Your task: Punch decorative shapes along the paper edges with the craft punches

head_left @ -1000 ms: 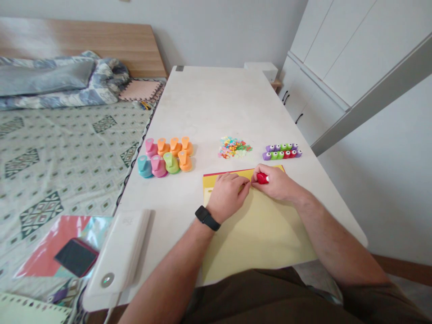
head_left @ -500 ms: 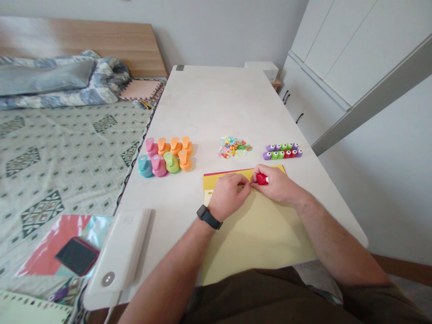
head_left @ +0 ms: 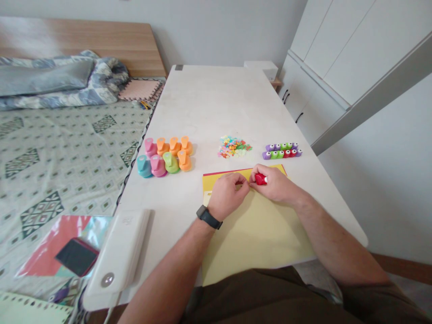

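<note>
A yellow sheet of paper (head_left: 256, 229) lies on the white table (head_left: 216, 103) in front of me, with a red sheet's edge showing along its far side. My right hand (head_left: 275, 184) is closed around a small red punch (head_left: 260, 179) at the sheet's far edge. My left hand (head_left: 227, 194) rests on the paper beside it, fingers curled and pinching the sheet's edge next to the punch. A black watch sits on my left wrist.
Several large pastel punches (head_left: 165, 155) stand to the left, a pile of coloured paper cut-outs (head_left: 233, 147) in the middle, a row of small purple, green and red punches (head_left: 282, 151) to the right. A white device (head_left: 118, 256) lies at the near left corner. A bed (head_left: 60, 148) adjoins the table's left side.
My left hand's fingers have curled in slightly toward the punch. Both hands otherwise stay in place.
</note>
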Available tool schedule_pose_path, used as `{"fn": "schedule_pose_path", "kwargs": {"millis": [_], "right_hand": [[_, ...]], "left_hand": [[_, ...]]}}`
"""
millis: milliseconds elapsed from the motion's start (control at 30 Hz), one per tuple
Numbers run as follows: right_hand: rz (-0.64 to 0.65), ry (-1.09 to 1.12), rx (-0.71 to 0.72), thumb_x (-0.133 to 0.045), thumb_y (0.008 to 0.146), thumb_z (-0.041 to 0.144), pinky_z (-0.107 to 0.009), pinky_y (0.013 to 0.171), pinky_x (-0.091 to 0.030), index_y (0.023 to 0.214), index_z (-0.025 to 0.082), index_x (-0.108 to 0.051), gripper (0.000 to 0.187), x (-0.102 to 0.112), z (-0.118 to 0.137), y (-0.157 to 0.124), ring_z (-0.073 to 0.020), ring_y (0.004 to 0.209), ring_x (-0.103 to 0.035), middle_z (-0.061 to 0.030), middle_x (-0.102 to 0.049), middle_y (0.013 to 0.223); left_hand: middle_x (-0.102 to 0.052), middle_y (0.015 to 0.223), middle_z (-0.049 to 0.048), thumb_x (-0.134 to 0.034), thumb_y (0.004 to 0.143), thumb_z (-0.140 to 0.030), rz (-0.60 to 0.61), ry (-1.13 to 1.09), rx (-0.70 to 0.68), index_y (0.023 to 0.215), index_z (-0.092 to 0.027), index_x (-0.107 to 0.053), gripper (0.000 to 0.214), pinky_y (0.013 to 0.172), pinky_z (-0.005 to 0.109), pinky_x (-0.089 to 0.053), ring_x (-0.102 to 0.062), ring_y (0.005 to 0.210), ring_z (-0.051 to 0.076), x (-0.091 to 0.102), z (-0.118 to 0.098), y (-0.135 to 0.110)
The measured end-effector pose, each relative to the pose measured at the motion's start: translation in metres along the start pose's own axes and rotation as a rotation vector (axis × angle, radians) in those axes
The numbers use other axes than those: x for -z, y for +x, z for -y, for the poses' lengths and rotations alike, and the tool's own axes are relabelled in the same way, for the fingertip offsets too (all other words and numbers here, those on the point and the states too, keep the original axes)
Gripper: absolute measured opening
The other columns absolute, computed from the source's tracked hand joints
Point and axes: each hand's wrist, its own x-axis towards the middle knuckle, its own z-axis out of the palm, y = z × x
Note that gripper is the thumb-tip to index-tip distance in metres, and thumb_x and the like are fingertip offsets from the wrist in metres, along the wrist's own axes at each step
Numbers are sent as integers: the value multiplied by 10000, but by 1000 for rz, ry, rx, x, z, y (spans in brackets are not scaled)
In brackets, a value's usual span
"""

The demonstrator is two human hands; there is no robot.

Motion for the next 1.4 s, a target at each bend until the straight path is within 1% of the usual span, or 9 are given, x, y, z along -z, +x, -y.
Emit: {"fn": "schedule_pose_path", "kwargs": {"millis": [367,600,833,933,1033,1100,1167,1267,1400], "right_hand": [[29,-17,5,-652,825,220,-278,683,-436,883,225,-612,71,0,-2,0,-165,750,-616,2,-700,831],[-10,-55,-17,-664,829,249,-280,678,-428,882,227,-607,80,-5,-8,2,-170,741,-607,-2,-696,822],[-12,-81,-22,-651,829,248,-279,665,-415,882,228,-611,69,-8,-10,3,-167,723,-598,-1,-699,819],[-4,-86,-31,-639,825,230,-277,662,-410,883,228,-610,64,-8,-11,4,-164,727,-604,4,-693,816],[-2,-87,-29,-637,814,214,-275,661,-409,879,228,-608,72,-9,-13,4,-160,728,-610,9,-691,812],[0,-78,-25,-635,808,204,-273,663,-411,877,228,-609,77,-9,-14,4,-159,731,-614,11,-696,814],[2,-66,-26,-633,806,198,-271,663,-413,874,228,-611,78,-8,-14,4,-158,733,-619,14,-700,816],[3,-50,-28,-632,801,192,-265,654,-412,869,228,-611,79,-7,-13,4,-154,723,-621,21,-700,807],[-1,-51,-33,-631,807,199,-259,644,-402,872,225,-610,73,-7,-12,4,-150,713,-609,17,-693,796]], "left_hand": [[-709,777,26,-561,909,-239,-26,-17,35,781,-181,-659,172,648,278,-425,-608,699,149,5,1,2],[-737,815,35,-567,916,-279,-56,-11,84,798,-185,-666,181,674,290,-460,-657,747,169,9,5,5],[-752,819,24,-603,884,-324,-128,-1,163,849,-204,-710,165,686,284,-482,-667,730,167,15,14,19],[-745,801,30,-595,889,-325,-166,65,160,834,-204,-712,177,685,286,-472,-658,730,174,15,19,34],[-741,837,48,-559,918,-302,-171,131,110,881,-193,-717,195,725,297,-475,-652,758,180,13,24,53],[-735,908,77,-525,949,-309,-156,254,80,953,-208,-744,241,782,329,-477,-654,842,212,10,28,65],[-717,969,115,-502,966,-331,-113,427,104,1007,-237,-767,284,828,382,-471,-646,920,261,8,33,73],[-691,1046,144,-478,974,-337,-71,563,124,1117,-271,-759,322,849,438,-463,-624,1000,316,5,41,76],[-678,1095,143,-482,974,-318,-60,575,105,1220,-296,-726,347,871,466,-457,-605,1037,339,5,46,71]]}}
